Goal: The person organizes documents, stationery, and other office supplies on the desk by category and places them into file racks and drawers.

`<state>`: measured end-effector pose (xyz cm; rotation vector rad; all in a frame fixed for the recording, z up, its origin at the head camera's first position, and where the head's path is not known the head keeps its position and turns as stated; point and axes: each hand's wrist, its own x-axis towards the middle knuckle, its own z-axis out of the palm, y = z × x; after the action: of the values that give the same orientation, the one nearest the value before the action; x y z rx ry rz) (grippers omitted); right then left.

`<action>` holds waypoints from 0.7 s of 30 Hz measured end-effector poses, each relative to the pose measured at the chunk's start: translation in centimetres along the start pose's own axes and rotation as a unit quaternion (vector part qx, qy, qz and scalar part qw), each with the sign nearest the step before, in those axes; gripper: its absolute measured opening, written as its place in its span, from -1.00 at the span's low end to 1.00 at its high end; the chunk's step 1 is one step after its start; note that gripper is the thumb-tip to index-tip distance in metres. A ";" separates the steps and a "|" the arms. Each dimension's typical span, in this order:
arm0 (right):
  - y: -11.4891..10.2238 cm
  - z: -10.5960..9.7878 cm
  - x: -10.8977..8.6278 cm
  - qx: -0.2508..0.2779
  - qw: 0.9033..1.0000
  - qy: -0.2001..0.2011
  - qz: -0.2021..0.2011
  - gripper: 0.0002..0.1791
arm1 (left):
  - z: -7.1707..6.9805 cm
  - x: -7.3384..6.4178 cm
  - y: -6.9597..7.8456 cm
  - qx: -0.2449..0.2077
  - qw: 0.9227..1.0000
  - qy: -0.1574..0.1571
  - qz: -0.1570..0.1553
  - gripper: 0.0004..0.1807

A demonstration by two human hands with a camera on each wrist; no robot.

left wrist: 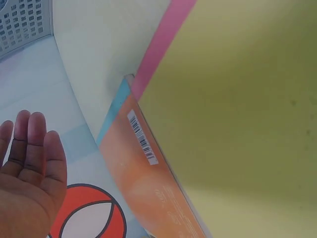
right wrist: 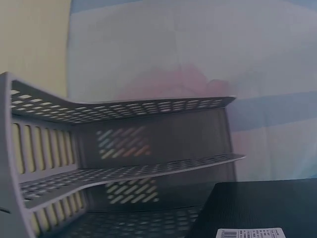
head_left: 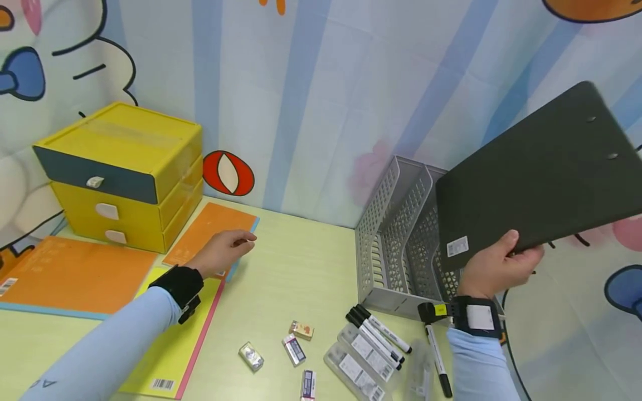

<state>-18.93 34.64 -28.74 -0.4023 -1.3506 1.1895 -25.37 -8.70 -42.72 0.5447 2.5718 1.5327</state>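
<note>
My right hand (head_left: 499,267) grips the lower edge of a black clipboard (head_left: 541,172), thumb on the side facing me. It is tilted up, with two rivets at its far end and a barcode label near the low corner. That low end overlaps the rightmost compartment of a grey perforated file holder (head_left: 396,292), whose compartments also fill much of the right wrist view. My left hand (head_left: 223,253) hovers at the right part of an orange notebook (head_left: 213,223), fingers loosely bent and holding nothing. In the left wrist view the fingers of the left hand (left wrist: 29,183) show slightly apart.
A yellow drawer box (head_left: 125,139) stands at the back left. Before it lie another orange notebook (head_left: 75,278) and a yellow notebook (head_left: 185,328). Several erasers (head_left: 293,350), black-capped markers (head_left: 378,334) and clear cases (head_left: 353,370) lie near the front. A patterned curtain (head_left: 321,111) hangs behind.
</note>
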 end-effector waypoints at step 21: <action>12.5 -2.2 -5.7 -0.225 0.965 -0.095 0.101 -0.47 | -2.8 -0.7 -2.9 0.101 0.988 0.086 -0.084 -0.51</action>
<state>-21.06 35.98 -42.44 -0.7797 -1.7863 1.0995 -26.19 -12.48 -43.90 0.2120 2.8382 1.3277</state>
